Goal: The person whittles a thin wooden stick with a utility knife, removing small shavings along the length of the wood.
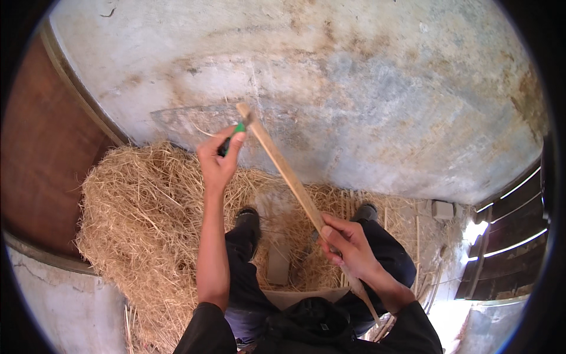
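Observation:
My right hand [349, 246] is wrapped round a long pale wooden stick [285, 169], gripping it below its middle. The stick slants from the upper left, near the wall, down to a narrow end beside my right thigh. In my closed left hand [218, 154] is a small tool with a green and black handle [240, 128]. Its greyish head meets the stick just below the upper end; its exact kind is too blurred to tell. A thin pale curl [203, 131] shows beside my left fingers.
A big heap of dry straw [141, 200] lies on the left, with more straw around my shoes. Ahead rises a stained plaster wall [377, 112]. A brown panel [44, 153] stands at the left, a grey block [442, 210] at the right, near dark slats [507, 230].

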The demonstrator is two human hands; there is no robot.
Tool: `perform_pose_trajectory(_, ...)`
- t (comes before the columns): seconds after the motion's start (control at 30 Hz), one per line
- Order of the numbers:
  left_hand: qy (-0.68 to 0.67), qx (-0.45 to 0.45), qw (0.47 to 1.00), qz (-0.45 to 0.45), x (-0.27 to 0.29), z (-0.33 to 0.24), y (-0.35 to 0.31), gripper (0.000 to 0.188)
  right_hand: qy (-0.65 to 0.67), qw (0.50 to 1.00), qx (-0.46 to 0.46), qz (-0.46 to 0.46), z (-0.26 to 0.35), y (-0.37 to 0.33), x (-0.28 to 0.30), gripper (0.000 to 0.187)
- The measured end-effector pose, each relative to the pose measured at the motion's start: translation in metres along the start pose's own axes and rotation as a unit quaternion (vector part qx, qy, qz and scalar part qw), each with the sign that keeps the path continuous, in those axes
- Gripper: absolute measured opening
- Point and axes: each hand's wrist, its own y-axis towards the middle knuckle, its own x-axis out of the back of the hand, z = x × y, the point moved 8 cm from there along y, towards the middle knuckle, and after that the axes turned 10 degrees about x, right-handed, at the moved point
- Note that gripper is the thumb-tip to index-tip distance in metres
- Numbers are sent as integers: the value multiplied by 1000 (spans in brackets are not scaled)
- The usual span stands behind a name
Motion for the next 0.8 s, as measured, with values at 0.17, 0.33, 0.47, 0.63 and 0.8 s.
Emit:
perform_pose_trajectory(0.17,3,36,999,-2,8,14,5,24,24,999,-34,0,-9,1,2,50)
perform_pose_trajectory(0.33,6,97,994,-46,7,32,13,30,21,999,-33,13,-7,2,2,49)
perform_pose_trajectory(0.47,13,98,990,-104,33,59,29,39,23,999,-32,31,-3,-10,-13,46)
perform_pose_trajectory(0.63,-38,224,970,81,-17,60,4,46,105,993,-11,-53,6,6,17,47)
perform_pose_trajectory(0.8,-141,236,951,139,-62,19,-31,45,160,980,51,-104,23,12,37,56)
